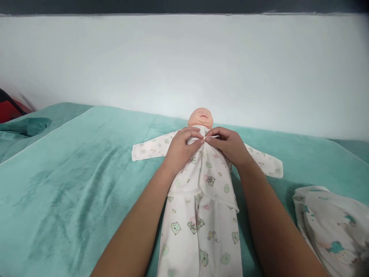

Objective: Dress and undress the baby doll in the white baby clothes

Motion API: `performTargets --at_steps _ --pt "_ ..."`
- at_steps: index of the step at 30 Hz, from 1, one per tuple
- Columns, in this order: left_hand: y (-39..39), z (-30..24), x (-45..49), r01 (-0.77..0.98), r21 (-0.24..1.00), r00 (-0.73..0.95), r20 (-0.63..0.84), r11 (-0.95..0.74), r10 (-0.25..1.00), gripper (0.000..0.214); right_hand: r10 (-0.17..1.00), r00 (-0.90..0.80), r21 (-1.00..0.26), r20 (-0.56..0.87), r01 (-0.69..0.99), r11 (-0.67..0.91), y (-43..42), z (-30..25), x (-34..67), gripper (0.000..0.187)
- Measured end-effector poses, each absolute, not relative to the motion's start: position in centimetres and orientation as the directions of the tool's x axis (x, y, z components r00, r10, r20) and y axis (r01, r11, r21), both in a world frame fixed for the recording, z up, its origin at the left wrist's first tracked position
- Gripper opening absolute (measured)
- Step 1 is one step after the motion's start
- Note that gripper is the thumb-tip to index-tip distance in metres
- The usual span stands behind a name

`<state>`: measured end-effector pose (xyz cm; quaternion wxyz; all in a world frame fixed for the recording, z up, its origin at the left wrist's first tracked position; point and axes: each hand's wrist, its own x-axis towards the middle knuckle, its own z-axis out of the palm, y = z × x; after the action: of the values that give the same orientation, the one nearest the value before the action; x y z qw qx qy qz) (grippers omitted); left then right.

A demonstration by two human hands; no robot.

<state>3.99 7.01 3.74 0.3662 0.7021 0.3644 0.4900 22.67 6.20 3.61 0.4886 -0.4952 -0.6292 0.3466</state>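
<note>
A baby doll (201,117) lies face up, its head toward the wall. It wears a white baby shirt (215,177) printed with small bears, and matching trousers (184,238). My left hand (186,148) pinches the shirt's front edge just below the doll's neck. Meeting it there, my right hand (227,144) pinches the same spot from the other side. Whatever fastener lies between the fingertips is too small to make out. Both shirt sleeves stretch out flat to the sides. Below the pinch the front panels overlap, and the hem lies over the trousers.
A teal plush blanket (72,184) covers the bed, with wrinkles at left. Folded white printed cloth (334,227) lies at the lower right. A white wall (184,61) stands right behind the doll's head. A red and black item (11,105) sits at the far left edge.
</note>
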Motion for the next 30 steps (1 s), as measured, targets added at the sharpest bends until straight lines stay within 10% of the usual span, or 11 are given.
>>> performTargets --at_steps 30 --pt "7.2 3.7 3.9 0.148 0.867 0.275 0.426 -0.476 0.862 0.008 0.961 0.003 -0.935 0.275 0.232 0.267 6.1 3.8 21.9 0.020"
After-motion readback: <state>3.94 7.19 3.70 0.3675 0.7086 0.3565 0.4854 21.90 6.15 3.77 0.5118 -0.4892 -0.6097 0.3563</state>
